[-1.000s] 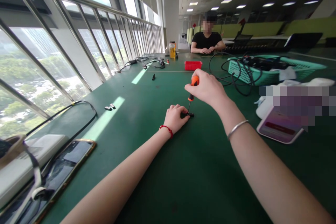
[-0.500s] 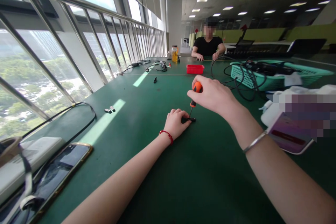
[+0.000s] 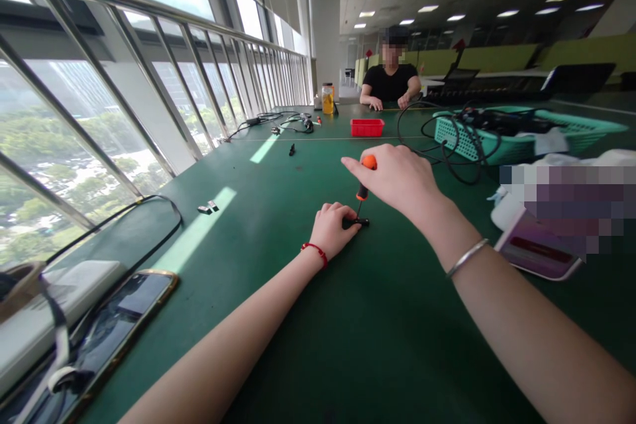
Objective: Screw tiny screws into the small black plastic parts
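My left hand (image 3: 332, 232) is down on the green table (image 3: 328, 344), directly on my side of the red plastic tray (image 3: 367, 127), and it's pinching a slim black part (image 3: 364, 222) flat against the surface, thumb at the near edge, fingers bunched together. That black part lies well short of the red tray, one end poking out to the right of my thumb.

And over it comes my right hand (image 3: 397, 175), wrapped around the orange-and-black screwdriver (image 3: 363, 187), also on the near side of the tray! Thumb stretched out past the handle, palm over the top; how the other fingers close behind it I can't tell. The screwdriver leans slightly, shaft pointing down, tip at the black part. Whether it sits in a screw is too small to make out.

Left of the tray and a little nearer me, there's a small black piece (image 3: 292, 150); farther left and nearer still, two little black-and-silver pieces (image 3: 208, 207) lie side by side. Just beyond the tray to the left stands a jar with yellow contents (image 3: 327, 99). To the tray's right, a teal basket (image 3: 517, 146) loaded with black cables (image 3: 460, 146). Beyond the tray sits a person in a black T-shirt (image 3: 391, 85), both hands at the table's far edge.
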Motion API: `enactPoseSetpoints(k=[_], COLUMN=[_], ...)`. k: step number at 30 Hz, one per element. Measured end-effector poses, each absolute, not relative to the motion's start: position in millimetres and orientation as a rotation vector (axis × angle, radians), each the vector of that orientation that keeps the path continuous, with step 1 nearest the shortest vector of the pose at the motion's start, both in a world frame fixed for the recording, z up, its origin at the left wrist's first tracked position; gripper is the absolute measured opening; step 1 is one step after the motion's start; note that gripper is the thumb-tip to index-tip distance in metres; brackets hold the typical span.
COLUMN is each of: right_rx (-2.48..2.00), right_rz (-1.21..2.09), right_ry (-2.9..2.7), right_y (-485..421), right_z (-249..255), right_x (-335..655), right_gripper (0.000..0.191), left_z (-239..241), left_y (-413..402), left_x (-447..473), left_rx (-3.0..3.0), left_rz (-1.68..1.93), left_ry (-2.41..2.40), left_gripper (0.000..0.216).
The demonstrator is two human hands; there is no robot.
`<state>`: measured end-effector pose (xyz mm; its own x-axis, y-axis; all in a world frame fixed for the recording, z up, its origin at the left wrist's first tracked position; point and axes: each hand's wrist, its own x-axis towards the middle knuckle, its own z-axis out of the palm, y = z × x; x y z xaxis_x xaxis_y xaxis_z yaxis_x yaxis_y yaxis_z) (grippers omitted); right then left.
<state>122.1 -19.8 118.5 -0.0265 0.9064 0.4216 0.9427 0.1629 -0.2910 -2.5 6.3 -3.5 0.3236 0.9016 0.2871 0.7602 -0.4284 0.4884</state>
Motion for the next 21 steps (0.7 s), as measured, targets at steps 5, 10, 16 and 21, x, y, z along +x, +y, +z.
enactPoseSetpoints(k=[5, 10, 16, 21], right_rx=[-1.693, -1.706, -1.653, -1.679], right_rz=[-0.098, -0.048, -0.046, 0.031], right_ry=[-1.940, -1.922, -1.925, -1.873], right_y=[-19.8, -18.0, -13.9, -11.0], right_z=[118.9, 116.4, 112.9, 109.9], right_x=[123.0, 122.3, 122.3, 121.6], right_gripper=[0.020, 0.037, 0.021, 0.038], left_z=[-4.2, -4.5, -5.6, -5.8], left_y=[7.7, 8.0, 8.2, 8.4], left_x=[-2.5, -2.5, -2.8, -2.6], left_rx=[2.335, 2.331, 2.337, 2.334], left_rz=[0.767, 0.776, 0.786, 0.793], left_ry=[1.510, 1.505, 1.505, 1.498], left_gripper=[0.009, 0.008, 0.008, 0.008])
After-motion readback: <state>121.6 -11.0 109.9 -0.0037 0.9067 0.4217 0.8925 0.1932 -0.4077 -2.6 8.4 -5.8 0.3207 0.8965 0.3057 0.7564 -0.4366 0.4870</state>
